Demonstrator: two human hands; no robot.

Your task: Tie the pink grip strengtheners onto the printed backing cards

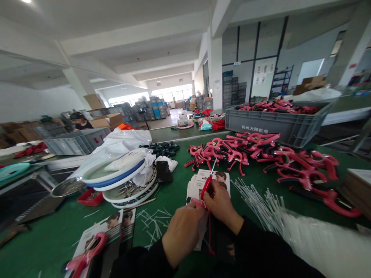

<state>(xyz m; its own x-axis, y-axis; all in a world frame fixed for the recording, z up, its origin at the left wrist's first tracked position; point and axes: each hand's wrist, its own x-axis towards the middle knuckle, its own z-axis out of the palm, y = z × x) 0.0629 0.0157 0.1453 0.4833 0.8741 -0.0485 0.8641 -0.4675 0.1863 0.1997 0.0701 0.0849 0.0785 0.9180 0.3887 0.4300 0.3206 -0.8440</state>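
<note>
My right hand (222,200) is closed around red-handled scissors (207,186), whose thin metal blades point up and away. Just beside it, my left hand (185,229) pinches a pink plier-like tool (198,202), mostly hidden by my fingers. Both hands are above a stack of printed cards (194,181) that show a person's head. To the left, another pink plier-like tool (88,256) lies on a printed card (108,227). Cut-off pieces of white cable tie (155,222) are scattered on the green table between the two.
A heap of pink plier-like tools (232,148) spreads behind my hands, with a full grey crate (269,123) beyond. Uncut cable ties (261,200) lie at right. Stacked round trays (116,173), a red dish (90,197) and a black box (164,172) stand left. A person (80,121) is far left.
</note>
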